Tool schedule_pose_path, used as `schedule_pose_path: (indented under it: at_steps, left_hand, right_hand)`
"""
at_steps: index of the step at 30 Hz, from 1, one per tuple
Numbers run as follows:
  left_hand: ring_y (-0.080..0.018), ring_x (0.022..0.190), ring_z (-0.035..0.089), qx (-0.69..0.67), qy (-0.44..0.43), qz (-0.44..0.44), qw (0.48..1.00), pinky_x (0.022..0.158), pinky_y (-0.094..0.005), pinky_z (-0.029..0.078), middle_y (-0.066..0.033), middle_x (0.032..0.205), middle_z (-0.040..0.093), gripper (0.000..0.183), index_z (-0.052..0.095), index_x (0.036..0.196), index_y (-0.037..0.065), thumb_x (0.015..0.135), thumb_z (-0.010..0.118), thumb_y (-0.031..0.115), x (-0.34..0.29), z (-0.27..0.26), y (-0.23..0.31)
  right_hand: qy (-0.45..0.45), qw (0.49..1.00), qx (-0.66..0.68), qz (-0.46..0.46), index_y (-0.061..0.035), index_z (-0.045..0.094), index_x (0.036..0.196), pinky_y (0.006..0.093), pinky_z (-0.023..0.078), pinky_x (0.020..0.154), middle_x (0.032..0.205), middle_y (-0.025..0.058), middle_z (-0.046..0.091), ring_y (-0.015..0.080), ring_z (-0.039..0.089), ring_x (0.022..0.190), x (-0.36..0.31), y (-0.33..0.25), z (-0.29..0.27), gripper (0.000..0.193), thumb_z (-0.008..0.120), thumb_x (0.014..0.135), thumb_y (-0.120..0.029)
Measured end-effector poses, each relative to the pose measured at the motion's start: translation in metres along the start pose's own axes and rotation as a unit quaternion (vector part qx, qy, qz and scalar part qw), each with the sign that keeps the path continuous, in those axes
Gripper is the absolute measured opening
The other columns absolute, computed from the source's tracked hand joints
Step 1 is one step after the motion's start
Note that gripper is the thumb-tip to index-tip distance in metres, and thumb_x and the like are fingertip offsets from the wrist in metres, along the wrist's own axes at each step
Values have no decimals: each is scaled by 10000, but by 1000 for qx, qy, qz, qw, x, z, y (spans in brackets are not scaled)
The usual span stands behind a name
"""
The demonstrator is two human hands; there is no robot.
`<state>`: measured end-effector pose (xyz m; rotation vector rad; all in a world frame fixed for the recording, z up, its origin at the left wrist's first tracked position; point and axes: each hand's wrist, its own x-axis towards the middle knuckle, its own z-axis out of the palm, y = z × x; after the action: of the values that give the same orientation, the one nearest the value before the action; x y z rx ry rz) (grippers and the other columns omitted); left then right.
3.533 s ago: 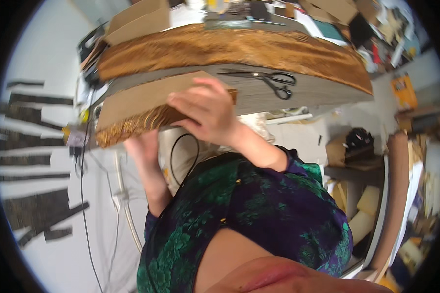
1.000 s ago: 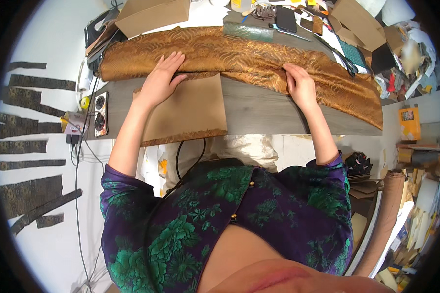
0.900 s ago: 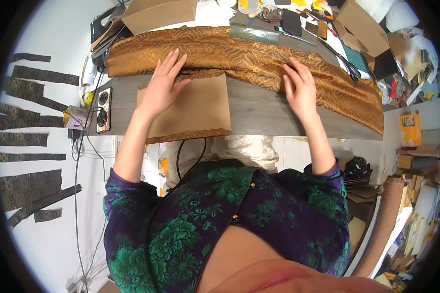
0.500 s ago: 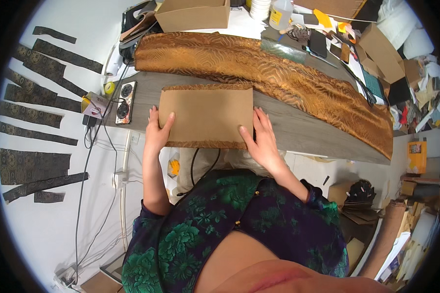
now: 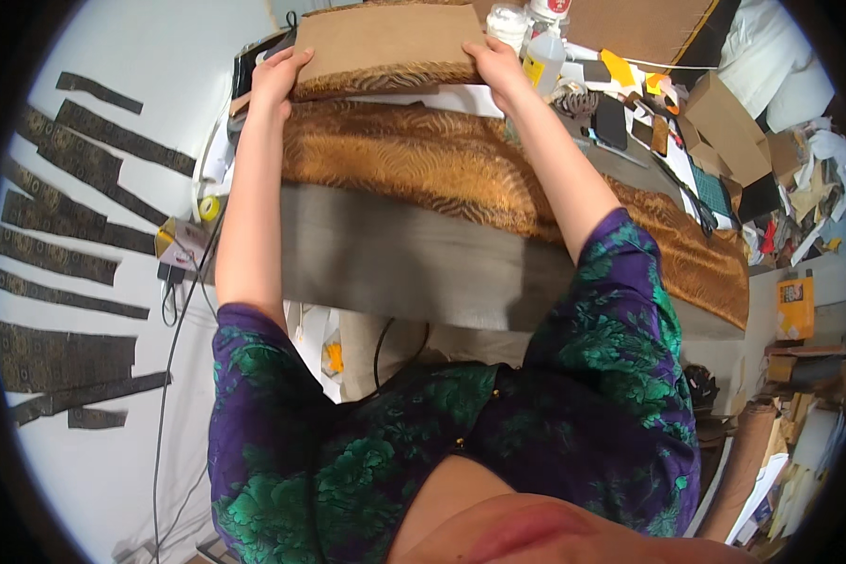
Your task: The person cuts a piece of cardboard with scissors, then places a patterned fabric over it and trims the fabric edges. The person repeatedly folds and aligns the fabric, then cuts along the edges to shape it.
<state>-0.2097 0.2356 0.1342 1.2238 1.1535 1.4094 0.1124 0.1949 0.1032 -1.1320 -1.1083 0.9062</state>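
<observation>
A flat tan cardboard panel (image 5: pixel 385 39), with bronze patterned fabric folded over its long edges, is raised at the far side of the table. My left hand (image 5: pixel 278 79) grips its left end, thumb on the bare board and fingers around the edge. At the other end my right hand (image 5: pixel 498 66) holds it the same way. Below the panel lies a long strip of the same bronze fabric (image 5: pixel 395 155), rumpled and running to the right across the grey wood table (image 5: pixel 376 258). My right forearm covers part of this strip.
A clear bottle (image 5: pixel 542 58) and a white tub (image 5: pixel 507 26) stand just beyond my right hand. Farther right are a black phone (image 5: pixel 610 122), an open cardboard box (image 5: pixel 726 132) and heaped scraps (image 5: pixel 822 179). Dark patterned cut pieces (image 5: pixel 66 352) hang on the left wall.
Both hands have lifted the panel off the near part of the table and carried it away from me, over the fabric strip. It now hides the box at the back.
</observation>
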Motion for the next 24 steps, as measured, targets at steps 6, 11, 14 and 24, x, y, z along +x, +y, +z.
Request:
schedule_pose_path:
  at_steps: [6, 11, 14, 24]
  left_hand:
    - [-193, 1120, 606, 23, -22, -12, 999, 969, -330, 461, -106, 1212, 666, 496, 597, 1309, -2, 887, 735, 221, 132, 1, -63]
    - [-243, 1199, 588, 203, -8, 50, 978, 1019, -351, 445, -151, 1290, 635, 545, 570, 1334, -19, 920, 693, 312, 176, -25, -96]
    - [-333, 1232, 584, 401, 76, 175, 896, 1030, -377, 450, -223, 1306, 613, 581, 558, 1351, 7, 898, 687, 347, 171, -42, -99]
    - [-289, 1011, 665, 378, -356, 254, 816, 888, -387, 518, -144, 1064, 708, 388, 695, 1125, 67, 928, 669, 400, -59, 44, -77]
  right_hand:
    - [43, 998, -21, 38, 79, 510, 1339, 354, 443, 1006, 1287, 221, 618, 311, 591, 1188, 104, 63, 52, 466, 558, 941, -160]
    - [37, 991, -117, 57, 33, 206, 1534, 339, 316, 1151, 1543, 245, 346, 331, 359, 1429, 101, 75, 78, 678, 496, 1009, -282]
    - [12, 988, -120, 97, 32, 226, 1527, 361, 325, 1154, 1556, 221, 336, 311, 340, 1442, 73, 40, 73, 678, 503, 1005, -300]
    - [-226, 774, -585, 87, -20, 704, 1070, 333, 531, 824, 936, 111, 720, 215, 685, 907, -104, -11, -132, 401, 695, 916, -389]
